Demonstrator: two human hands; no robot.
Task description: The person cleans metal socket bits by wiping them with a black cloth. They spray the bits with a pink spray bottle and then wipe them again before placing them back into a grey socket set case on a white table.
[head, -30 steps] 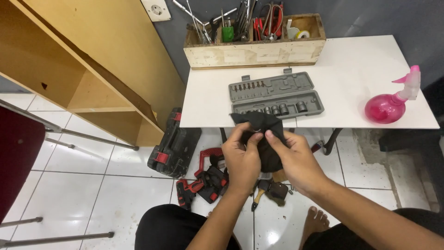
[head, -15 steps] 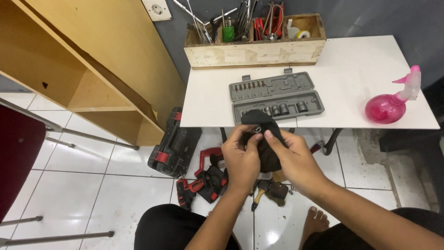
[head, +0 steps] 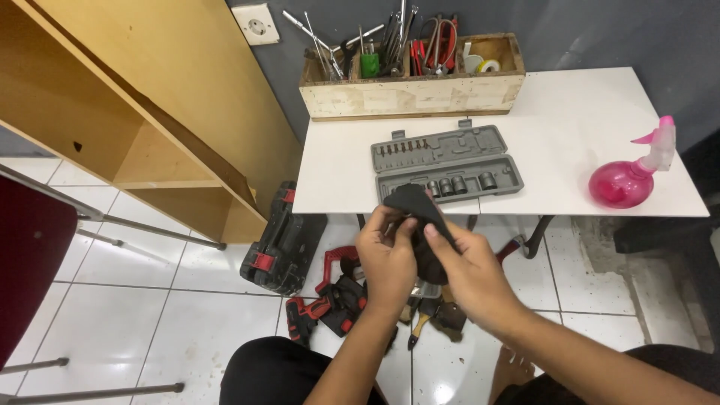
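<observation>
My left hand (head: 386,259) and my right hand (head: 469,266) are together in front of the white table (head: 570,135), both gripping a black cloth (head: 420,206) bunched between the fingers. What the cloth wraps is hidden. Just beyond my hands an open grey socket set case (head: 442,161) lies on the table's near edge, with several sockets and bits in its slots.
A wooden tool box (head: 409,82) full of hand tools stands at the table's back. A pink spray bottle (head: 626,176) sits at the right. On the tiled floor lie a black-and-red tool case (head: 281,240) and loose tools (head: 337,300). A wooden shelf (head: 127,127) stands left.
My hands have shifted the black cloth slightly, bunching it tighter between them. Everything on the table stays where it was.
</observation>
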